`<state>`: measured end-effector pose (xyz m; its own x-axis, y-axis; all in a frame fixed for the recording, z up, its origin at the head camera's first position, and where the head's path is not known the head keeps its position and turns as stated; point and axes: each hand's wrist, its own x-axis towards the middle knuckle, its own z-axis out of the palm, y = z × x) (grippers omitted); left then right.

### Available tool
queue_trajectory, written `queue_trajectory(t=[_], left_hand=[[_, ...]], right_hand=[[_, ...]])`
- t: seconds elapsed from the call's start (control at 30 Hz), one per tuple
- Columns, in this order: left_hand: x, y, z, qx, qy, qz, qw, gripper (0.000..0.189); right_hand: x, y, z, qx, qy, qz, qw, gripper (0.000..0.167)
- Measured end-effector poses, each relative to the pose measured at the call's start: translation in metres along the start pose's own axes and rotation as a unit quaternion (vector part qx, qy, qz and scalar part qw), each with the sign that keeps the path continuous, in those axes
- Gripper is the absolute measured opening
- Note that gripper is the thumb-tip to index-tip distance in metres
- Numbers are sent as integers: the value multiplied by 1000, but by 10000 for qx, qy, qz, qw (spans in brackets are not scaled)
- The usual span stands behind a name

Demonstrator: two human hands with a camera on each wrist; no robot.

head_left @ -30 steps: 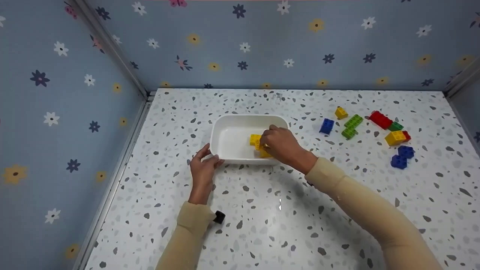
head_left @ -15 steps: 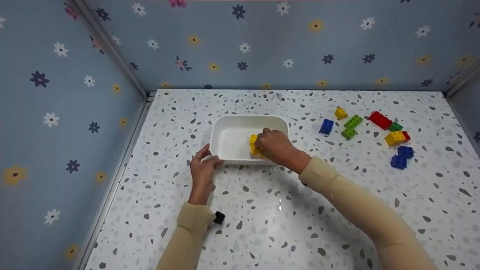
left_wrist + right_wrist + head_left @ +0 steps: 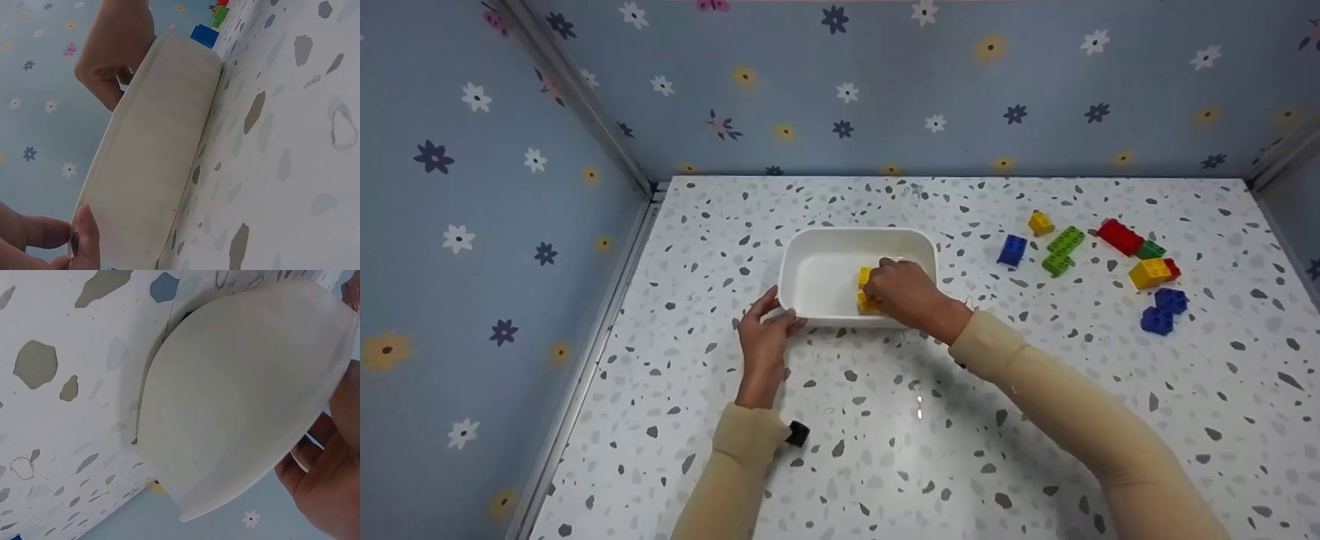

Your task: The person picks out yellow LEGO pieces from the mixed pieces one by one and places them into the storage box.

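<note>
A white plastic tub (image 3: 821, 285) stands on the speckled table; its outer wall fills much of both wrist views. At its near left corner my left hand (image 3: 765, 339) holds the rim, the thumb (image 3: 87, 233) pressed against the outer wall in the left wrist view. My right hand (image 3: 911, 294) reaches over the near wall into the tub's right half, fingers curled down on yellow toy bricks. One yellow brick (image 3: 863, 277) and a second yellow brick (image 3: 865, 303) show just left of the knuckles. The tub wall and the hand itself hide the right fingertips.
Right of the tub lie a blue brick (image 3: 1012, 250), a yellow brick (image 3: 1041, 223), green bricks (image 3: 1063, 244), a red brick (image 3: 1120, 237), a larger yellow brick (image 3: 1150, 274) and blue bricks (image 3: 1159, 321). A flowered panel (image 3: 885, 90) rises behind the table.
Inside the tub my right hand has shifted left, and it covers more of the yellow bricks than before. The left hand and the tub stay in place.
</note>
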<state>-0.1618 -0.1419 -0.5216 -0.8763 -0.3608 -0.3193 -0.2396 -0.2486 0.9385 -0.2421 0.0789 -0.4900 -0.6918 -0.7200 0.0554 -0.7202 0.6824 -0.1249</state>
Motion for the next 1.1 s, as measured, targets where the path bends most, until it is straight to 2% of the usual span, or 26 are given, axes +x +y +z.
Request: queue_trajectory(t=[0.4, 0.6, 0.83, 1.1], left_hand=[[-1, 1, 0, 15, -43, 6, 10000, 58], [0, 1, 0, -16, -19, -21, 10000, 57], [0, 0, -1, -78, -76, 114, 9999, 58], [0, 2, 0, -5, -77, 84, 9999, 58]], right_hand=[[5, 3, 1, 247, -321, 19, 9992, 9], [7, 3, 1, 301, -371, 19, 9989, 10], [11, 5, 4, 254, -418, 34, 9988, 20], [11, 6, 5, 467, -479, 91, 9977, 16]])
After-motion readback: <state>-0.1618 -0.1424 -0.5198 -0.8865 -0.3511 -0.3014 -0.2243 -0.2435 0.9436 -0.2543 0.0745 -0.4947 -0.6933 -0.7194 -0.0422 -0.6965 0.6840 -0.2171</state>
